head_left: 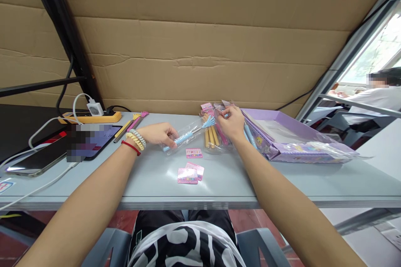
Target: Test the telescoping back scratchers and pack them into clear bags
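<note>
My left hand pinches the handle end of a blue back scratcher with a small hand-shaped tip, which lies in a clear plastic sleeve. The tip points right, toward my right hand. That hand is closed, its fingertips pinching clear plastic at the top of a pile of wrapped back scratchers. Yellow-handled ones lie at the left of the pile, and blue ones at its right, beside my right wrist. Several pink printed cards lie on the table in front of the pile.
Unwrapped yellow and pink back scratchers lie on the left. Beyond them are a tablet, a phone, cables and a yellow power strip. A purple box with plastic film stands right. Cardboard rises behind the table.
</note>
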Motion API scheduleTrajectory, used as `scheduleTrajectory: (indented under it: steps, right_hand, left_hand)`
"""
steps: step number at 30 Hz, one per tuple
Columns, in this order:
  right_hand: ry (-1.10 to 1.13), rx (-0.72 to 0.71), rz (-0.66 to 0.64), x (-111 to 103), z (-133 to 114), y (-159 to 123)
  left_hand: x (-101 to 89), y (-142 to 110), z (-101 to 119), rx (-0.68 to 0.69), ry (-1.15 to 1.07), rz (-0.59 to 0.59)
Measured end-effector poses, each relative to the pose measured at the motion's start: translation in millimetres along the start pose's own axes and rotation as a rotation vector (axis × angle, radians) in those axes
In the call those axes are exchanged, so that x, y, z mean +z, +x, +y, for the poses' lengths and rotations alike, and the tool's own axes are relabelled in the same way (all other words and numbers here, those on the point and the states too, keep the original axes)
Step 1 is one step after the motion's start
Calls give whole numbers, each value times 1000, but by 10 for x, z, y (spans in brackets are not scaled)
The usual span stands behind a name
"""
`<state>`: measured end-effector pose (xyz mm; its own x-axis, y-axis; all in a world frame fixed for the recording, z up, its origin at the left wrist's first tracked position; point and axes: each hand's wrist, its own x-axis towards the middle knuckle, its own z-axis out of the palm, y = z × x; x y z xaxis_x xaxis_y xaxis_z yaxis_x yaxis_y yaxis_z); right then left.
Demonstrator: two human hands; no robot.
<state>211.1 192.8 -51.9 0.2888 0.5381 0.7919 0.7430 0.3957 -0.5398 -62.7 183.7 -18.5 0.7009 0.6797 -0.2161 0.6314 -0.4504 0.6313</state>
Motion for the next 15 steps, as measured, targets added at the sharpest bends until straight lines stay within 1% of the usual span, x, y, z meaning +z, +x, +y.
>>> scheduleTrajectory:
  steps: [3,8,15]
  right_hand:
    - [-30,74,-23,-15,-2,13]
    - [-45,252,-80,-44,-22,19]
    - [4,337,-37,-100,-19,74]
  left_hand:
    - [0,-3,17,-1,5,5]
    - [-4,-1,15,-8,-4,-11]
    - [-19,-6,-20,-7,14,17]
